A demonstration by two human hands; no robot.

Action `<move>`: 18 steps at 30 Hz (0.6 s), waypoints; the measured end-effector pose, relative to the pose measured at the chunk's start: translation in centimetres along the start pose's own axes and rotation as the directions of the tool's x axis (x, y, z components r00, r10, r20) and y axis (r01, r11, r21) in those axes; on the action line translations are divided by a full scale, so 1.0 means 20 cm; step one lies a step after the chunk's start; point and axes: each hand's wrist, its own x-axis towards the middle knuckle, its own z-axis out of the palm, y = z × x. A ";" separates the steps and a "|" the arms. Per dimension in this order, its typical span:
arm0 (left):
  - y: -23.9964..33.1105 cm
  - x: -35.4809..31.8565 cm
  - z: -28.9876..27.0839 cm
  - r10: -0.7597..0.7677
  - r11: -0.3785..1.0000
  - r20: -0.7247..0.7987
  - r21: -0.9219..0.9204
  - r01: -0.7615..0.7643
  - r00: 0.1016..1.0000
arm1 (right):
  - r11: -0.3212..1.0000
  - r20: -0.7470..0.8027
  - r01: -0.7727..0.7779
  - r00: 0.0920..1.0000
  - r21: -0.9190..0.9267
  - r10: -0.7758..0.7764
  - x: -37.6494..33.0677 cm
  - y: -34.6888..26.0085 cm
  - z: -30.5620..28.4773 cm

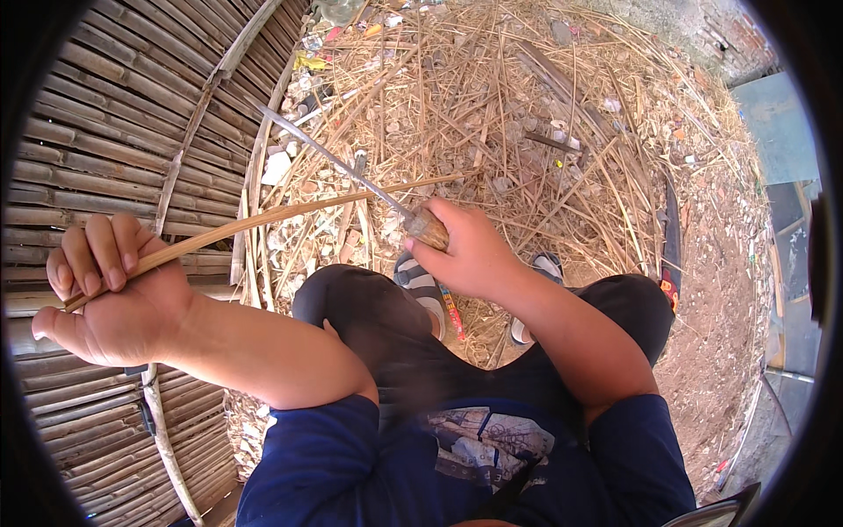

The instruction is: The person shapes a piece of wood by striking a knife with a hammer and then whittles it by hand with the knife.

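My left hand [123, 281], palm up at the far left, has its fingers curled round one end of a long, thin bamboo strip [263, 218]. The strip bends slightly and runs to the right, its far end near my right hand [470, 250]. That hand is closed on the stubby wooden handle of a long narrow-bladed knife [329, 156]. The blade points up and to the left, crossing the strip just beyond the handle. I cannot tell whether blade and strip touch.
A slatted bamboo wall [114, 132] rises close on my left. Split strips and shavings [457, 97] litter the ground ahead. A dark long-bladed tool with a red end [671, 246] lies beside my right knee. A bluish panel [777, 132] stands farther right.
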 end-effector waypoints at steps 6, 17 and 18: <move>0.08 -0.03 0.05 0.038 0.976 0.118 -0.217 -0.012 0.992 | 0.996 0.002 0.075 0.997 -0.056 -0.075 -0.12 -0.06 0.03; -0.08 0.01 0.07 0.209 0.975 -0.258 0.130 -0.181 0.943 | 0.995 -0.028 -0.098 0.995 -0.034 0.097 -0.11 0.09 0.17; -0.08 0.01 0.09 0.245 0.962 -0.249 0.181 -0.203 0.937 | 0.999 -0.009 -0.012 1.000 -0.037 0.012 -0.12 0.04 0.18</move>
